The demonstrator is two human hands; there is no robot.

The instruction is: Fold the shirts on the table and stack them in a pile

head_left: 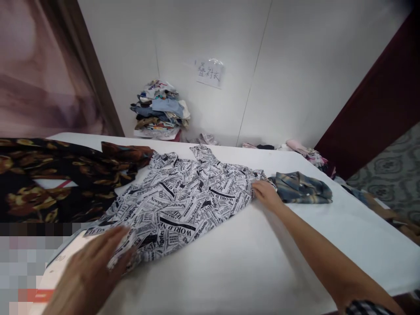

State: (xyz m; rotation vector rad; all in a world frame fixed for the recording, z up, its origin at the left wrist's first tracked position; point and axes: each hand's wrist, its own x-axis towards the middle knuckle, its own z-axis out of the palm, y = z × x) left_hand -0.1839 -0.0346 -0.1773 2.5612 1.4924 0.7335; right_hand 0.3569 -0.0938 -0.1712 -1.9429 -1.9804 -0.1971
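Here the left hand rests flat, fingers spread, on the near hem of the newsprint shirt spread across the white table, while the right hand pinches its far edge.

The left hand lies low and near, palm down, fingers spread and pointing forward-right, blurred. The right arm stretches far forward, bare to the forearm; the right hand has its fingers pinched together.

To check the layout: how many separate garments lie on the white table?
3: newsprint shirt at centre under both hands, dark floral garment at left, plaid shirt at right. Others may hide beyond the edges.
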